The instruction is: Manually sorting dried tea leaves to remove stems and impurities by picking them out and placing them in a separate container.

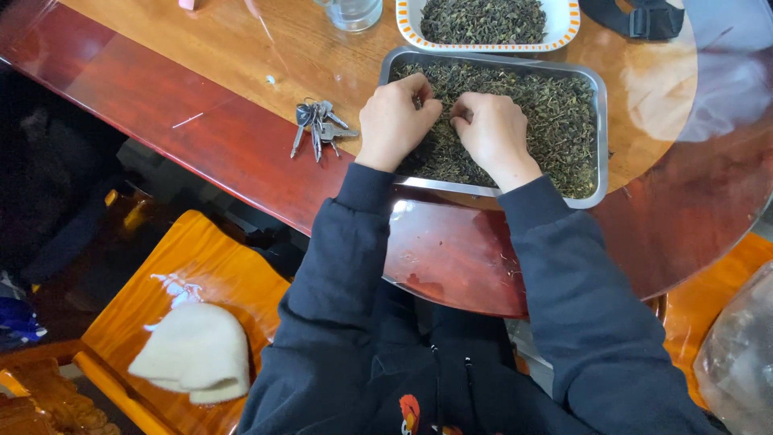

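Observation:
A rectangular metal tray (598, 121) full of dark dried tea leaves (555, 121) lies on the round wooden table. My left hand (394, 121) rests on the leaves at the tray's left end, fingers curled and pinching into them. Close beside it, my right hand (493, 133) lies in the leaves with its fingers bent down among them. The fingertips of both hands nearly meet. Whether either pinches a particular leaf is hidden.
A white dish with an orange rim (568, 28) holds more leaves behind the tray. A bunch of keys (318, 125) lies left of it, a glass jar (354, 12) at the far edge, a black strap (644, 18) far right. A white knit cap (197, 354) sits on a wooden chair (201, 258).

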